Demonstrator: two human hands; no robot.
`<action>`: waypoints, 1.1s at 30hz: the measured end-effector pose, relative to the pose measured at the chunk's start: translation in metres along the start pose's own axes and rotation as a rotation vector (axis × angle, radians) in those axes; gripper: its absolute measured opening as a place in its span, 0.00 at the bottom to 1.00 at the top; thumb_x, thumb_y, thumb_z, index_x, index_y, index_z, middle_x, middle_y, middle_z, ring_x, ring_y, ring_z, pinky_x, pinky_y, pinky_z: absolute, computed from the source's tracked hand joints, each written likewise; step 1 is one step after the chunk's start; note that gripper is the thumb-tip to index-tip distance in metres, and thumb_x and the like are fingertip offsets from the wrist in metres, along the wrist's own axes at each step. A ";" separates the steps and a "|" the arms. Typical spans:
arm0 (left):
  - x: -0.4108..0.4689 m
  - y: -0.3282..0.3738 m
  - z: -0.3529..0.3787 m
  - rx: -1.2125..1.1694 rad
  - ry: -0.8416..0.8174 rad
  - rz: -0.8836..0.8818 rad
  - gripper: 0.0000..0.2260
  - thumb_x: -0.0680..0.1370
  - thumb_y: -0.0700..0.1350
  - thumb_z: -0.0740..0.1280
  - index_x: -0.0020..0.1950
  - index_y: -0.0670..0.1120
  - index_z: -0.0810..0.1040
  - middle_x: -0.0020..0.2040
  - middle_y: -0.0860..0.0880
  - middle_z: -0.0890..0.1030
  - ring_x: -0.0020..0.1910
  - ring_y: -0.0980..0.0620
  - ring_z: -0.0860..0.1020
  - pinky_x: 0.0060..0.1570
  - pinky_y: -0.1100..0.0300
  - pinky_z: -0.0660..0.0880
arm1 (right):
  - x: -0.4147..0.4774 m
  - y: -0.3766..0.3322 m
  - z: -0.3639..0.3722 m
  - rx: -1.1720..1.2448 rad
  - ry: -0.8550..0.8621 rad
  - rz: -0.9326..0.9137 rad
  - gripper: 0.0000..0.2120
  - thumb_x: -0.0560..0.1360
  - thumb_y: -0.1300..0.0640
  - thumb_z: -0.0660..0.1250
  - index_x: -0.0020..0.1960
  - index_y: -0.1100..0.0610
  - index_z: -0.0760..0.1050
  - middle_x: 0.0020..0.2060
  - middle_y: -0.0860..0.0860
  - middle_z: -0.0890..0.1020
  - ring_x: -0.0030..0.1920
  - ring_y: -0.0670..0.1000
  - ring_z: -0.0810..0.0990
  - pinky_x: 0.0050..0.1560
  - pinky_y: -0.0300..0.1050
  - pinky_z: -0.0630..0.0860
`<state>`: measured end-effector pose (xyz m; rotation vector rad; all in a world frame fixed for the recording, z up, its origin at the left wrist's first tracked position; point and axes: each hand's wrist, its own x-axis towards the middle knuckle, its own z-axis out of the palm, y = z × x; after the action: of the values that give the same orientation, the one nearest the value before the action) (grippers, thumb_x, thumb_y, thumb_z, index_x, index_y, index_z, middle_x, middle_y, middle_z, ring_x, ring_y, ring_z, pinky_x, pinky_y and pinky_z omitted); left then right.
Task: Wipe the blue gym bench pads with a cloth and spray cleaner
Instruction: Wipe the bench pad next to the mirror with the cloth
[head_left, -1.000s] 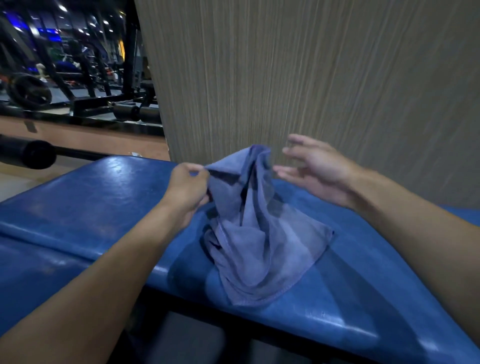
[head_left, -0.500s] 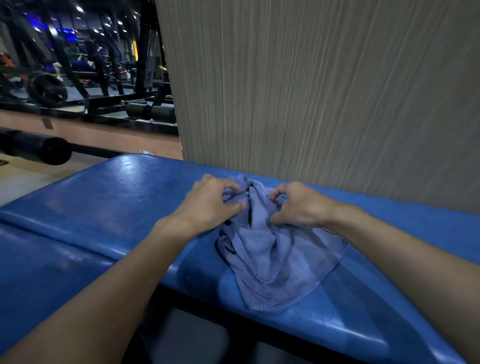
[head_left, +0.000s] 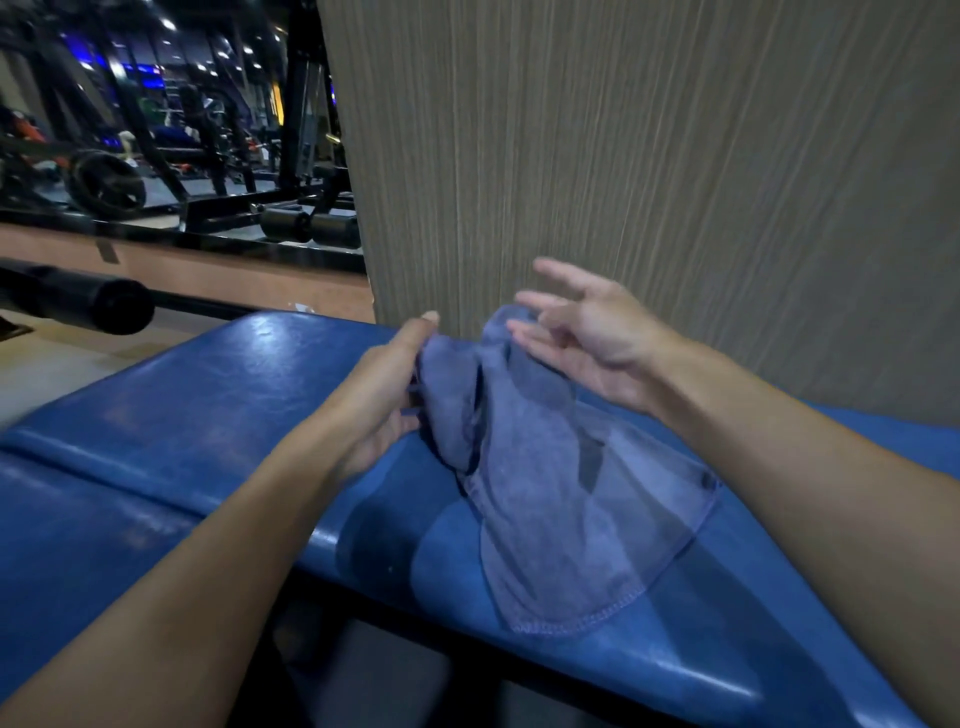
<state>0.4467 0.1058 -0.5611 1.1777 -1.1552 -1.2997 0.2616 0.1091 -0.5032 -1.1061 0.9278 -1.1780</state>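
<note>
A blue-grey cloth (head_left: 561, 499) hangs bunched over the blue bench pad (head_left: 208, 405), its lower hem trailing toward the pad's near edge. My left hand (head_left: 387, 389) grips the cloth's upper left part, thumb up. My right hand (head_left: 587, 332) hovers beside the cloth's top with fingers spread and straight; its fingertips are close to the fabric and hold nothing. A second blue pad (head_left: 78, 535) lies lower at the left. No spray bottle is in view.
A grey ribbed wall panel (head_left: 649, 156) rises right behind the pad. A black padded roller (head_left: 98, 304) sticks out at the left. Farther back left stand dark gym machines and a weight plate (head_left: 106, 182) on a wooden floor.
Half a second ago both hands were gripping the bunched cloth low on the pad. Now the cloth is lifted, the right hand has let go and opened, and the left still holds it.
</note>
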 end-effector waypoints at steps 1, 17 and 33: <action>-0.001 0.000 -0.004 0.079 -0.027 0.010 0.15 0.79 0.57 0.66 0.49 0.46 0.82 0.38 0.53 0.85 0.39 0.54 0.83 0.47 0.55 0.77 | 0.001 0.005 -0.001 -0.164 0.023 -0.011 0.28 0.78 0.74 0.57 0.73 0.53 0.68 0.62 0.55 0.79 0.54 0.54 0.84 0.53 0.43 0.81; 0.018 -0.029 -0.037 0.526 0.463 0.227 0.16 0.78 0.38 0.66 0.64 0.49 0.69 0.45 0.47 0.74 0.37 0.53 0.73 0.35 0.59 0.71 | 0.000 0.046 -0.061 -1.144 0.089 0.050 0.15 0.75 0.46 0.71 0.47 0.59 0.83 0.38 0.52 0.83 0.42 0.52 0.81 0.44 0.45 0.75; -0.012 -0.019 -0.003 1.341 -0.253 0.350 0.33 0.60 0.75 0.68 0.54 0.54 0.78 0.55 0.54 0.68 0.59 0.53 0.68 0.61 0.53 0.69 | -0.008 0.053 -0.086 -1.421 -0.182 -0.057 0.18 0.74 0.49 0.72 0.63 0.48 0.77 0.67 0.48 0.72 0.66 0.52 0.68 0.69 0.51 0.64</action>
<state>0.4489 0.1190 -0.5796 1.5811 -2.4414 -0.2688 0.1896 0.1043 -0.5744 -2.2873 1.6269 -0.2805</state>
